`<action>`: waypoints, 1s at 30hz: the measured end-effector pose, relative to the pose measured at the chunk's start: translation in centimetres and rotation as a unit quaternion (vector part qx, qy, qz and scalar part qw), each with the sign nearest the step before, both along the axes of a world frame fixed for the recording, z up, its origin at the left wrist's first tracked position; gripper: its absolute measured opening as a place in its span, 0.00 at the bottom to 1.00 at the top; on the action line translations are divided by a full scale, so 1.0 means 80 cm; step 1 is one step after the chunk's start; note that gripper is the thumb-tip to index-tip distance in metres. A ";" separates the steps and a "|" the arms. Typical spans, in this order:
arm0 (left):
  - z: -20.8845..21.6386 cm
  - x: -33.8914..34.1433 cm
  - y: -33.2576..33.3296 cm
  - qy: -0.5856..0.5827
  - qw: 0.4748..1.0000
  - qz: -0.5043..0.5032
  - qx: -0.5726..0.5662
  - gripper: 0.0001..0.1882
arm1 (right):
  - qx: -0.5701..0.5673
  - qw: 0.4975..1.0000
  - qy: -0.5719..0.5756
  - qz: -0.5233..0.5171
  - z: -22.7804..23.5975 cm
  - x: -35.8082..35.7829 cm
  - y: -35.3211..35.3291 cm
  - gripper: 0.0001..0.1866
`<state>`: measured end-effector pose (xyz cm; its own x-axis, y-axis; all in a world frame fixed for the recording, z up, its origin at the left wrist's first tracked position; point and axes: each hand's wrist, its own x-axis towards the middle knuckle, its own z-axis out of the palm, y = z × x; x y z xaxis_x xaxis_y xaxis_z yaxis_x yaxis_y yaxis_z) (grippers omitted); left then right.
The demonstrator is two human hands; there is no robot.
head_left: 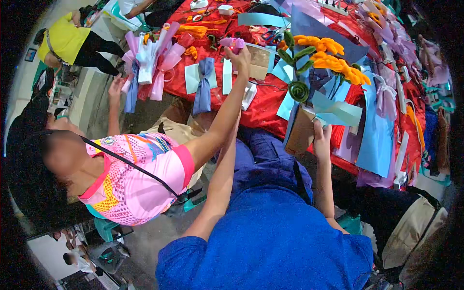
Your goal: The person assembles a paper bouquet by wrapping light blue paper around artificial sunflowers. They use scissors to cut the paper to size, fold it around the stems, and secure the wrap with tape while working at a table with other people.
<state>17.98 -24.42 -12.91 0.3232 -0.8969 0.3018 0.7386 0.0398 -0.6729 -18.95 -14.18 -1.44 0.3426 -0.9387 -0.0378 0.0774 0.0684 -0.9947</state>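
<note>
My right hand (321,137) is closed around the lower part of a handmade flower bouquet, at its brown cardboard piece (299,131) and light blue paper (338,110). Orange fuzzy flowers (333,55), green leaves (293,58) and a green rolled rose (298,91) top the bouquet, with dark blue paper (309,31) behind them. My left forearm (223,179) reaches up toward the table, and its hand is hidden behind a co-worker's arm. That co-worker, in a pink patterned shirt (140,179), holds a small pink tool (233,44) over the table.
A red-covered table (266,116) carries papers, orange stems (193,30) and tools. Wrapped pink bouquets (162,58) and a blue ribbon-tied wrap (205,87) lie left. Light blue sheets (374,140) lie right. A black and beige bag (411,232) is beside me. Another person wears yellow (67,38).
</note>
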 end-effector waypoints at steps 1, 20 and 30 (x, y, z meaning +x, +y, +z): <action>-0.002 0.009 -0.019 0.041 0.995 -0.049 -0.075 0.19 | 0.013 1.000 0.001 -0.004 0.007 0.004 0.005 0.19; 0.006 0.034 -0.042 -0.150 0.974 0.054 0.162 0.22 | 0.049 0.998 0.002 -0.037 0.015 0.003 0.018 0.17; 0.019 -0.134 0.142 -0.839 0.041 0.152 0.521 0.25 | 0.064 0.998 -0.020 -0.020 -0.008 -0.019 0.019 0.15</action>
